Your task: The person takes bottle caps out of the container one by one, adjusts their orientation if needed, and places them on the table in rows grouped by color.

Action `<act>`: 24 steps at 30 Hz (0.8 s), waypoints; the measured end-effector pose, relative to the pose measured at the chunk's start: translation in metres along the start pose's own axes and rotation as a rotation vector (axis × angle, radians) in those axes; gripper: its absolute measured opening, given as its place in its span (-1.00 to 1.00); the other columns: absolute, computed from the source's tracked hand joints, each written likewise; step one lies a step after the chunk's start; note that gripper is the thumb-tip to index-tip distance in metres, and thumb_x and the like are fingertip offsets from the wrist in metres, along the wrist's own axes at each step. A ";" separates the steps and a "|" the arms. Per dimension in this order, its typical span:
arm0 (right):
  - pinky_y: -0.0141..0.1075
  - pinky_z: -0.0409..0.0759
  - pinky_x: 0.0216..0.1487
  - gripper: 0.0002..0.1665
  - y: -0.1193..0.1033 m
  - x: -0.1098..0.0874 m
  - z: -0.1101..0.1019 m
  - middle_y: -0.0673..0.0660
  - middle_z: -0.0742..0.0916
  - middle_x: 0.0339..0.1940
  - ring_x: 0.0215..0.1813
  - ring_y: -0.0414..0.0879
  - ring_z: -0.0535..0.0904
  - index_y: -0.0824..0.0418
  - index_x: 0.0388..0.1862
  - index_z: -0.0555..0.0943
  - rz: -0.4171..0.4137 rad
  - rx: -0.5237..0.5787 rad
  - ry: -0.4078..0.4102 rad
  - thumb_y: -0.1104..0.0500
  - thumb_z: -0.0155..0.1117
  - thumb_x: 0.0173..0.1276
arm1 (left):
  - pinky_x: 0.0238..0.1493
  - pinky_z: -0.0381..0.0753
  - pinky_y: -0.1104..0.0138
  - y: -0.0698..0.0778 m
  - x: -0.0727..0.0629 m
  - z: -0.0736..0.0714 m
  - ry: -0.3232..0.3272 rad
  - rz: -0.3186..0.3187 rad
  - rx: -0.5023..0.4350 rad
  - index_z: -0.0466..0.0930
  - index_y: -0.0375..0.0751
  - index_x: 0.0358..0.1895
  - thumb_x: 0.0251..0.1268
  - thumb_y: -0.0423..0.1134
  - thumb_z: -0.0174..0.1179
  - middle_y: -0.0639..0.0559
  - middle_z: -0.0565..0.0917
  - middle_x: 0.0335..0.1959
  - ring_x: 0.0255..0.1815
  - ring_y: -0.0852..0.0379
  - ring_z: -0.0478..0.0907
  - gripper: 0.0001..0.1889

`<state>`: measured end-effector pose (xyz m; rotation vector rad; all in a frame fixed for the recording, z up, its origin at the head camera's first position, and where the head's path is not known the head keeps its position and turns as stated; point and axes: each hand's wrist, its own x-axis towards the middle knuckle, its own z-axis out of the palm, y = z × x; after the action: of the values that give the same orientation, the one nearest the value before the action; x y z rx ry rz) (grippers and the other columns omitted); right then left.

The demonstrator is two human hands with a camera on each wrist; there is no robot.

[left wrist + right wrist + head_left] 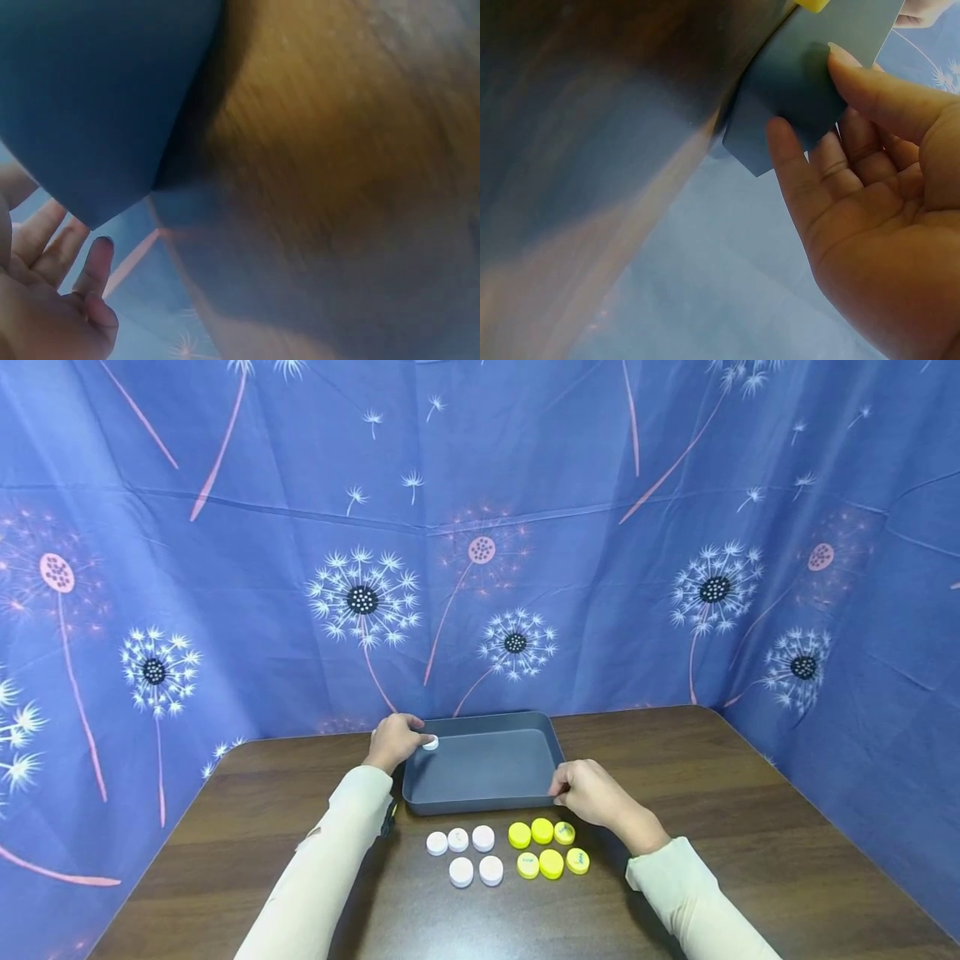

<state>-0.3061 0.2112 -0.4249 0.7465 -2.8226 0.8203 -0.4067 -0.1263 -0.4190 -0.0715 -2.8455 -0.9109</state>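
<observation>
A dark grey rectangular tray lies on the table. My left hand reaches over its far left corner, fingertips pinching a white bottle cap just inside the tray. In the left wrist view, the fingers show beyond the tray's wall, and the cap is hidden. At the near right corner, my right hand grips the tray's edge. The right wrist view shows its thumb and fingers bent around the corner of the tray wall.
In front of the tray, several white bottle caps lie in two rows on the left. Beside them on the right are several yellow bottle caps, some with blue marks. A blue dandelion-print curtain hangs behind the brown wooden table.
</observation>
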 end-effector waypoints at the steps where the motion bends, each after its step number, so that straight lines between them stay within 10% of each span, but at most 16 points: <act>1: -0.31 0.61 -0.26 -0.76 0.000 0.000 0.000 -0.01 0.72 -0.43 -0.31 -0.20 0.61 0.16 -0.49 0.72 -0.001 0.002 0.001 0.50 0.39 0.13 | 0.26 0.36 -0.07 -0.001 0.001 0.001 -0.005 0.002 0.010 0.71 -0.24 0.04 0.18 -0.08 0.43 -0.13 0.72 0.03 0.17 -0.17 0.56 -0.58; 24: -0.36 0.59 -0.30 -0.76 -0.001 -0.001 0.001 -0.02 0.70 -0.44 -0.34 -0.20 0.61 0.16 -0.50 0.72 -0.021 -0.011 0.004 0.50 0.39 0.14 | -0.05 0.53 -0.01 0.003 0.004 0.022 -0.046 0.115 0.334 0.77 -0.14 -0.15 0.03 -0.03 0.51 -0.01 0.76 -0.27 -0.34 0.02 0.59 -0.64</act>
<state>-0.3044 0.2108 -0.4254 0.7708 -2.8082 0.8022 -0.4136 -0.1109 -0.4337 -0.2153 -2.9555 -0.4092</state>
